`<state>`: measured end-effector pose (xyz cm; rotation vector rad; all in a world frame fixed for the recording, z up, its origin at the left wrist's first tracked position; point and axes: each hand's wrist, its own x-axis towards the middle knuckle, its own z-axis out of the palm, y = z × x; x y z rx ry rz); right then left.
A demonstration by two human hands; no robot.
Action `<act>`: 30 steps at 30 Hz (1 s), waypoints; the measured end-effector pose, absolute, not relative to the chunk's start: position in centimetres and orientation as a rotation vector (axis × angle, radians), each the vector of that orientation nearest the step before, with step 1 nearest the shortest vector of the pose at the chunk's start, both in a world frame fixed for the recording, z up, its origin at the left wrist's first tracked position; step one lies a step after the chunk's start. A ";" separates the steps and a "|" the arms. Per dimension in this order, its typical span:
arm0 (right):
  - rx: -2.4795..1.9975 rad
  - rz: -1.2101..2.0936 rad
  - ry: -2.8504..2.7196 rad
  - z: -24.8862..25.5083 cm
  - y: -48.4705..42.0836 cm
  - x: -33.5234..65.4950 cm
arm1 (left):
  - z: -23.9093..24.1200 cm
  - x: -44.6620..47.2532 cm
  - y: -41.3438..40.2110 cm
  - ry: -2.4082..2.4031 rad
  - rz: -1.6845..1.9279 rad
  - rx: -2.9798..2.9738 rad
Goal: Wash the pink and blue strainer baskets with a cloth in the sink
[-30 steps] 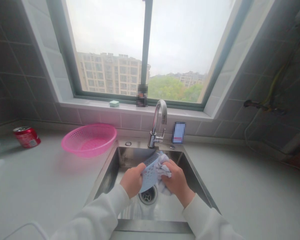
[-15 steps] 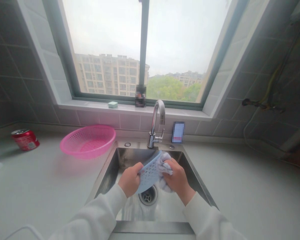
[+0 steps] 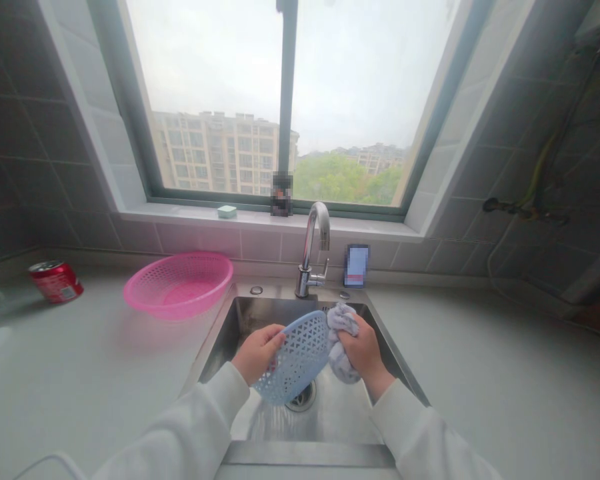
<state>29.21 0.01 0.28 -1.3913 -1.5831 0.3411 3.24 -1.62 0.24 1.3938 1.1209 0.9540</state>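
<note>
Over the sink [image 3: 305,455], my left hand [image 3: 258,352] is closed on the rim of a light blue plastic basket [image 3: 300,357] with a pattern of small holes. The basket is tilted, its perforated side towards me, and partly covers the drain [image 3: 303,398]. In my right hand [image 3: 365,350] is a bunched, pale grey-white cloth [image 3: 341,340], which is beside the basket's right end. Whether the cloth touches the basket there I cannot tell.
Behind the sink rises a chrome faucet [image 3: 307,250]. A pink basket [image 3: 180,287] and a red can [image 3: 57,281] stand on the counter at left. A phone-like device [image 3: 356,265] leans on the wall right of the faucet. A pale green block [image 3: 227,211] lies on the sill.
The blue basket has turned and dropped lower left, showing more of its perforated side. My right hand and the cloth have shifted right, off the basket's face to its end.
</note>
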 end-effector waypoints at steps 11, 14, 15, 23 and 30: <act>-1.386 0.322 -1.562 0.3 0.2 29.5 | 0.5 2.3 -0.9 1.248 1.055 1.528; -1.362 0.313 -1.589 0.4 0.1 29.3 | 0.3 2.6 -1.2 1.383 1.053 1.616; -1.332 0.296 -1.620 0.5 -0.1 29.1 | 0.3 2.8 -1.3 1.431 1.031 1.675; -1.050 0.255 -2.061 1.0 -3.0 26.2 | 1.1 3.3 -2.2 1.668 0.760 2.015; -1.248 0.171 -1.801 0.8 -0.6 28.5 | 1.5 3.2 -2.6 1.700 0.749 2.102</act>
